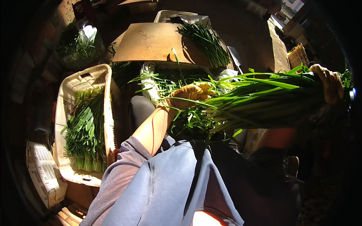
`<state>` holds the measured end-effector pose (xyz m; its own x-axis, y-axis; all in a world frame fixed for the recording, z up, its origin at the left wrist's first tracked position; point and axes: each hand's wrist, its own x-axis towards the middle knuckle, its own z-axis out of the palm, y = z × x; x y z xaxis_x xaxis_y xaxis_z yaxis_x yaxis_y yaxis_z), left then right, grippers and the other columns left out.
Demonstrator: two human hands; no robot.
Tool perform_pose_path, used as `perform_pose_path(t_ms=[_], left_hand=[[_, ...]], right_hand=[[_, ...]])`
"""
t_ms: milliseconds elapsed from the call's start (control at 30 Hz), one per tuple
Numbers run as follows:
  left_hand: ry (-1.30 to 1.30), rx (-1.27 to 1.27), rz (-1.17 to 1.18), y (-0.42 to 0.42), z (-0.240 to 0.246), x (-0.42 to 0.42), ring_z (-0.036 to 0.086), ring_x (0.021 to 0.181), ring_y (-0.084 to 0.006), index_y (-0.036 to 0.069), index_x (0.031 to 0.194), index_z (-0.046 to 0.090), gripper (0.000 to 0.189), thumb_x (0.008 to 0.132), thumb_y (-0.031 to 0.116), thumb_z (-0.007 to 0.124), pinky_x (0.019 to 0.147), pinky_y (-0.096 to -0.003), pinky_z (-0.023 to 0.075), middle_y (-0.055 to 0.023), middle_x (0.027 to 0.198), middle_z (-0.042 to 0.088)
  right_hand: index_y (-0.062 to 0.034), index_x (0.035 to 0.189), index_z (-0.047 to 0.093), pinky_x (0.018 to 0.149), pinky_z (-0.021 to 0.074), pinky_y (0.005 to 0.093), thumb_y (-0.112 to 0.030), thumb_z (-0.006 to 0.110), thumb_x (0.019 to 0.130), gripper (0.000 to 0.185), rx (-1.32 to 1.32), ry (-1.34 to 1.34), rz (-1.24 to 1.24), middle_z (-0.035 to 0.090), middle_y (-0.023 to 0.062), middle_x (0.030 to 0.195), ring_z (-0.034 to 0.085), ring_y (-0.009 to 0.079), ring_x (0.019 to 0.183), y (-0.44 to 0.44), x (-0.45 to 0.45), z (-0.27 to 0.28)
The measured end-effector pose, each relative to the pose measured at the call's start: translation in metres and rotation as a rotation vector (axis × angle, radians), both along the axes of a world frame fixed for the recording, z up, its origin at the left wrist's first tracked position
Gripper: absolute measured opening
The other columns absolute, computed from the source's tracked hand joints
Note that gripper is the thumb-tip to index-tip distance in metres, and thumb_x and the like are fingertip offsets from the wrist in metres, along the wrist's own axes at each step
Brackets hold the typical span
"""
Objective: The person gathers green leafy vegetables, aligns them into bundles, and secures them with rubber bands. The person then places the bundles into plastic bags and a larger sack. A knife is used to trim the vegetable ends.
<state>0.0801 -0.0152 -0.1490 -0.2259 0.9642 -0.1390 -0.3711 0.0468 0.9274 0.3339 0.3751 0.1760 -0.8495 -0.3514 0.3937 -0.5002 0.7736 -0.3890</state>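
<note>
A thick bunch of long flat green leaves, probably garlic chives [271, 104], lies sideways across the front right, its pale stem ends pointing left. My right hand [329, 83], in a tan work glove, grips it near the leafy end. Beside the stem ends is my left hand [189, 96], also gloved, with its fingers curled. A loose blade crosses its wrist; whether the fingers pinch any leaf is hard to see. Below both hands, loose green trimmings [195, 118] lie in a heap, with white plastic sheeting [150, 82] at its left edge.
A wooden board [150, 42] carries a smaller bunch of greens [209, 45] at its right. On my left, a cream plastic crate [109, 118] holds tied bundles [87, 127]. Another white crate [45, 172] stands lower left. A plastic bag of greens [84, 42] sits upper left.
</note>
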Motion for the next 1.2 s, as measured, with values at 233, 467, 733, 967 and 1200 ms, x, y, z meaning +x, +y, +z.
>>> perform_pose_path(t_ms=[233,467,733,967,1200], left_hand=[[0.066,0.04,0.038,0.009,0.015,0.013,0.053,0.085,-0.0096,0.007,0.112,0.059,0.032,0.092,0.032,0.06,0.07,-0.0236,0.0407,-0.0023,0.1,0.063],[0.127,0.014,0.082,0.012,0.016,-0.001,0.052,0.081,-0.0079,0.008,0.111,0.06,0.034,0.093,0.036,0.06,0.067,-0.0214,0.0386,-0.0006,0.096,0.063],[0.204,-0.096,0.062,0.0,0.015,-0.021,0.05,0.077,-0.0059,0.009,0.109,0.061,0.036,0.094,0.041,0.06,0.063,-0.019,0.0363,0.0013,0.093,0.063],[0.351,-0.116,0.369,0.006,-0.038,-0.048,0.056,0.078,-0.009,0.006,0.104,0.064,0.028,0.097,0.032,0.056,0.07,-0.0236,0.0452,0.0005,0.09,0.065],[0.707,-0.566,0.454,-0.026,-0.067,-0.057,0.063,0.104,-0.0354,-0.002,0.11,0.064,0.056,0.087,0.049,0.061,0.091,-0.041,0.0474,-0.0228,0.109,0.066]], right_hand=[[-0.0026,0.11,0.058,0.099,0.0408,0.0318,-0.006,0.04,0.091,0.027,-0.031,0.003,0.123,0.06,0.0123,0.116,0.056,0.0223,0.107,-0.033,-0.019,0.006],[-0.0024,0.115,0.057,0.096,0.0438,0.0308,-0.007,0.042,0.091,0.029,0.185,0.014,0.012,0.062,0.0104,0.113,0.06,0.0215,0.103,-0.023,-0.01,0.022],[-0.0042,0.12,0.057,0.092,0.0466,0.0305,-0.009,0.051,0.089,0.032,0.616,-0.05,-0.379,0.066,0.0066,0.11,0.064,0.0192,0.096,-0.071,-0.006,0.039],[-0.0113,0.109,0.067,0.093,0.0444,0.0283,-0.019,0.058,0.091,0.022,-0.041,-0.028,0.317,0.071,-0.0011,0.098,0.065,0.0163,0.096,-0.108,-0.039,0.027],[-0.011,0.108,0.066,0.091,0.0448,0.0284,-0.02,0.059,0.09,0.022,-0.082,0.017,0.191,0.071,-0.0008,0.096,0.064,0.0162,0.094,-0.046,0.011,0.026]])
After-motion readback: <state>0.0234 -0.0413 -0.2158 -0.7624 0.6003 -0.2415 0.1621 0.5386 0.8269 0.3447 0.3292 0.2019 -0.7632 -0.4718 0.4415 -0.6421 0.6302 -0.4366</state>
